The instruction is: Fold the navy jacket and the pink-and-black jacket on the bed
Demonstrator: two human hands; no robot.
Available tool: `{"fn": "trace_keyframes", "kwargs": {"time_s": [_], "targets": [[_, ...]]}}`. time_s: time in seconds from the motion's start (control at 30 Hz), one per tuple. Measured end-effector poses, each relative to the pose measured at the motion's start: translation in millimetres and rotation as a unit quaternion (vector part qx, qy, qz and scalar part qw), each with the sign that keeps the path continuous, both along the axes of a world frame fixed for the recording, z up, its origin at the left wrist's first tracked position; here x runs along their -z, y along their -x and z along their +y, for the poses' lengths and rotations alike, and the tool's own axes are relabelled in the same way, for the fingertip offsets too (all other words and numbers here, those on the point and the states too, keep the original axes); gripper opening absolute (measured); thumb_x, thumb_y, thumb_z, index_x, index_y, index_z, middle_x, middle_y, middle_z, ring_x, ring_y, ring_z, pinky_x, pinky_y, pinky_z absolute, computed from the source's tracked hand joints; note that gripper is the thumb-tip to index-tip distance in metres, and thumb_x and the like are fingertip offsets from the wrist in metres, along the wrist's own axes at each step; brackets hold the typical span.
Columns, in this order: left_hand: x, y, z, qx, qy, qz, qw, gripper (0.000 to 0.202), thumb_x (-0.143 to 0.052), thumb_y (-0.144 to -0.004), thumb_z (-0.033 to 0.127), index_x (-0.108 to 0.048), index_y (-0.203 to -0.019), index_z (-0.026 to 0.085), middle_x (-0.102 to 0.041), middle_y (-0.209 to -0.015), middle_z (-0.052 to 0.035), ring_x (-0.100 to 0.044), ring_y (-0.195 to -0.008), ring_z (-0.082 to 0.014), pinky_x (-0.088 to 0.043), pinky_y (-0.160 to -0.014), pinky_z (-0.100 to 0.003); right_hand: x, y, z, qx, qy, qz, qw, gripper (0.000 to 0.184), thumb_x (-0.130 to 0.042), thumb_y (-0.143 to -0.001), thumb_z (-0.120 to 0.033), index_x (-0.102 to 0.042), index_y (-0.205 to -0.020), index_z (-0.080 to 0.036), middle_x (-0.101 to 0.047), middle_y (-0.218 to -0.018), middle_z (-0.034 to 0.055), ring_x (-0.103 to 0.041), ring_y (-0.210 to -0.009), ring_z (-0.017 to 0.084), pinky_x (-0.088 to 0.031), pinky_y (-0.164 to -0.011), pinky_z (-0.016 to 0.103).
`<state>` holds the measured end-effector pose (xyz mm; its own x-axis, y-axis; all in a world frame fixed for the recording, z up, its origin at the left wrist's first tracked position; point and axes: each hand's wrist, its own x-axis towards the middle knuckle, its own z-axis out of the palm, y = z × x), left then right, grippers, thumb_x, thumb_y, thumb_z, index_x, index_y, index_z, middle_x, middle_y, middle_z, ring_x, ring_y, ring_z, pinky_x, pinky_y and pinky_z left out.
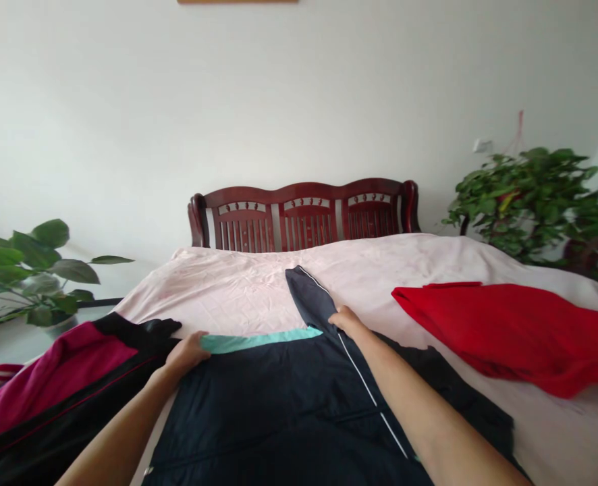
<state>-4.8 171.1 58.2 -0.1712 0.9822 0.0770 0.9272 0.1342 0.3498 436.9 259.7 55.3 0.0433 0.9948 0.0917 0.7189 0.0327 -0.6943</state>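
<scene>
A dark navy jacket (258,391) with white piping and a turquoise strip (253,341) along its far edge lies spread on the pale pink bed sheet (218,290). My left hand (188,352) is closed on the far left corner, by the end of the turquoise strip. My right hand (347,320) grips the jacket at the far right, where a dark grey sleeve (309,293) with white piping stretches away toward the headboard. Both thumbs lie over the cloth; the fingertips underneath are hidden. The near part of the jacket runs out of view at the bottom.
A magenta and black garment (81,364) lies left of the jacket, and a red garment (501,331) lies to the right. Beyond the bed's far edge stands a dark red wooden slatted backrest (304,216). Potted plants (40,270) flank the bed on both sides.
</scene>
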Motion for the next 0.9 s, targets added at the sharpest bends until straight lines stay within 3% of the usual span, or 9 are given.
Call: {"fn": "trace_keyframes", "kwargs": {"time_s": [0.07,0.17,0.3,0.4,0.5,0.57,0.67,0.8,0.9], "targets": [[-9.9,-4.4,-10.5,0.007,-0.023,-0.012,1.0,0.036,-0.061,-0.07,0.027,-0.07,-0.104,0.019,-0.076,-0.088,-0.0059,-0.072,-0.089,-0.026,-0.051,-0.078,-0.029,-7.1,-0.2,-7.0,-0.005,-0.008,0.036,0.999,0.032,-0.067,-0.067,-0.023,-0.071,-0.097,-0.015,-0.074,-0.077,0.0054,-0.069,-0.078,0.023,-0.051,-0.069,0.028],[-17.0,-6.8,-43.8,0.014,-0.081,-0.027,0.996,0.025,-0.053,-0.08,0.037,-0.068,-0.095,0.023,-0.073,-0.09,-0.0031,-0.069,-0.091,-0.0228,-0.049,-0.081,-0.028,-16.4,-10.1,-30.1,-0.025,-0.042,0.092,0.995,0.036,-0.06,-0.073,-0.023,-0.069,-0.108,-0.016,-0.076,-0.096,0.0059,-0.07,-0.091,0.022,-0.052,-0.077,0.028],[-6.8,-2.1,-109.1,0.071,-0.128,-0.056,0.988,0.01,-0.053,-0.073,0.023,-0.063,-0.075,0.025,-0.068,-0.087,-0.0011,-0.064,-0.085,-0.0203,-0.049,-0.079,-0.028,-8.7,-41.0,-85.9,-0.061,-0.072,0.141,0.985,0.049,-0.06,-0.071,-0.021,-0.066,-0.119,-0.016,-0.073,-0.117,0.0074,-0.066,-0.109,0.024,-0.051,-0.092,0.033],[-3.3,-2.9,-147.2,0.139,-0.06,-0.045,0.987,0.027,-0.048,-0.065,0.008,-0.066,-0.075,0.026,-0.068,-0.089,-0.0015,-0.062,-0.091,-0.021,-0.049,-0.086,-0.03,-0.3,-66.8,-128.5,-0.128,0.011,0.107,0.986,0.047,-0.063,-0.057,-0.013,-0.072,-0.103,-0.015,-0.076,-0.101,0.0071,-0.068,-0.098,0.028,-0.052,-0.086,0.036],[-15.5,-14.2,-158.6,0.136,-0.006,-0.009,0.991,0.039,-0.045,-0.064,0.001,-0.07,-0.08,0.026,-0.068,-0.093,-0.0028,-0.062,-0.094,-0.0222,-0.047,-0.091,-0.034,-11.1,-86.3,-151.5,-0.169,0.122,0.084,0.974,0.043,-0.058,-0.056,-0.014,-0.073,-0.097,-0.016,-0.077,-0.093,0.005,-0.069,-0.089,0.025,-0.051,-0.076,0.031],[-26.7,-29.9,-155.3,0.141,0.005,0.012,0.99,0.043,-0.043,-0.066,-0.002,-0.072,-0.082,0.027,-0.069,-0.094,-0.0032,-0.063,-0.095,-0.0219,-0.047,-0.093,-0.035,-27.6,-92.7,-153.7,-0.146,0.165,0.104,0.97,0.04,-0.057,-0.061,-0.018,-0.074,-0.097,-0.018,-0.077,-0.096,0.0047,-0.068,-0.089,0.022,-0.05,-0.074,0.028],[-31.5,-66.9,-148.8,0.233,-0.018,-0.01,0.972,0.048,-0.041,-0.078,0.003,-0.073,-0.104,0.028,-0.07,-0.116,-0.0042,-0.06,-0.116,-0.0209,-0.042,-0.106,-0.037,-49.5,-88.4,-141.6,-0.055,0.163,0.127,0.977,0.033,-0.057,-0.072,-0.027,-0.072,-0.1,-0.018,-0.075,-0.102,0.0083,-0.067,-0.091,0.02,-0.049,-0.071,0.026],[-4.5,-120.6,-152.6,0.319,0.038,-0.01,0.947,0.051,-0.045,-0.095,0.042,-0.051,-0.144,0.031,-0.042,-0.157,-0.0058,-0.028,-0.149,-0.0305,-0.024,-0.121,-0.052,-54.7,-62.4,-110.7,0.001,0.134,0.108,0.985,0.032,-0.052,-0.084,-0.038,-0.071,-0.093,-0.014,-0.075,-0.095,0.0122,-0.067,-0.084,0.02,-0.047,-0.066,0.026],[18.7,-140.0,-157.2,0.32,0.062,0.024,0.945,0.058,-0.045,-0.094,0.054,-0.041,-0.15,0.036,-0.026,-0.164,-0.0063,-0.013,-0.152,-0.0371,-0.014,-0.12,-0.063,-50.3,-44.8,-91.1,0.006,0.132,0.069,0.989,0.018,-0.066,-0.072,-0.031,-0.069,-0.074,-0.013,-0.071,-0.074,0.0103,-0.066,-0.077,0.023,-0.045,-0.064,0.029]]}}
